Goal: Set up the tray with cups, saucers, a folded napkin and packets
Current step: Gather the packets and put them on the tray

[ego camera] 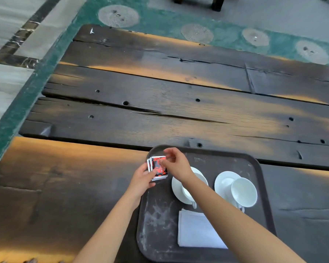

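A dark tray (158, 221) lies on the wooden table at the lower middle. On it stand two white saucers, each with a white cup: the left cup (186, 190) is partly hidden by my right forearm, the right cup (243, 192) is in full view. A folded white napkin (196, 230) rests at the tray's near side. My left hand (143, 179) holds a small stack of red, black and white packets (159, 168) over the tray's far left corner. My right hand (176, 163) pinches the top of that stack.
The table (160, 95) is made of dark, worn planks with cracks and holes. Beyond its far edge lies a green carpet (160, 21) with round pale patterns, and furniture legs (217, 3) stand at the top. Striped flooring runs along the left.
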